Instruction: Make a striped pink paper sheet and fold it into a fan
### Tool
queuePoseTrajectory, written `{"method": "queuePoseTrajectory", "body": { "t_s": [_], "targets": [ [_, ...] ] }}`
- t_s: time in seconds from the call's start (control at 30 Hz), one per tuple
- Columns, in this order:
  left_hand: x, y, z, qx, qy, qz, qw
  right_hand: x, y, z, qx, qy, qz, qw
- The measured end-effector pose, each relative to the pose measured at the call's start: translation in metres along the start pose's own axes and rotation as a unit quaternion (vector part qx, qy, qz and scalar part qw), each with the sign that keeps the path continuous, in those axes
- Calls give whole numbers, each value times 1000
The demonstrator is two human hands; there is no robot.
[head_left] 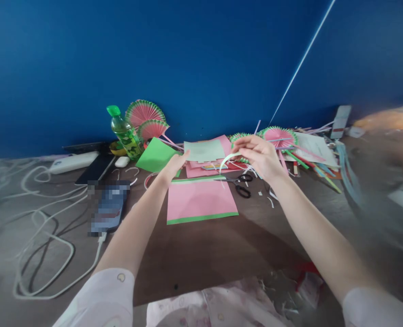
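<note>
My right hand [258, 158] pinches a narrow pale-green paper strip [226, 162], which curls down to the left. At the left edge of a pale sheet [204, 151] is my left hand [177, 166], beside a bright green sheet [156, 155]; its fingers are mostly hidden, so whether it grips either sheet cannot be told. Between my forearms lies a pink sheet [200, 200] with a green band along its near edge and pale and green bands along its far edge. Black-handled scissors [243, 185] rest at its far right corner, below my right hand.
Pink-and-green pleated paper fans [144, 116] lean against the blue wall, beside a green bottle [124, 131]. A phone [109, 208] with a looping white cable [70, 247] lies left. Paper strips and scraps [319, 165] clutter the right. Something blurred appears at far right.
</note>
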State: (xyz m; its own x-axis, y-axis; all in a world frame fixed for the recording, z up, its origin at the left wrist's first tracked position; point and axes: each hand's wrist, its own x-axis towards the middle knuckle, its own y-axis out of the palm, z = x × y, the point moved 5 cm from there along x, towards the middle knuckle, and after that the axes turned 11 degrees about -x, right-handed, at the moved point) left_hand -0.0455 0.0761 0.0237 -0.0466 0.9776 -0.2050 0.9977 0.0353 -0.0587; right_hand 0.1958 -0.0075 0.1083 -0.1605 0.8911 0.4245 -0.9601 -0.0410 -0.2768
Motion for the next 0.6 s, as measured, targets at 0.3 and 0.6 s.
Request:
{"method": "queuePoseTrajectory", "body": {
  "t_s": [0.3, 0.6],
  "targets": [
    [-54, -36, -23, 153, 71, 97, 981, -9, 46, -15, 83, 45, 111, 989],
    [-85, -37, 18, 230, 90, 225, 943, -29, 63, -65, -53, 123, 228, 964]
  ]
}}
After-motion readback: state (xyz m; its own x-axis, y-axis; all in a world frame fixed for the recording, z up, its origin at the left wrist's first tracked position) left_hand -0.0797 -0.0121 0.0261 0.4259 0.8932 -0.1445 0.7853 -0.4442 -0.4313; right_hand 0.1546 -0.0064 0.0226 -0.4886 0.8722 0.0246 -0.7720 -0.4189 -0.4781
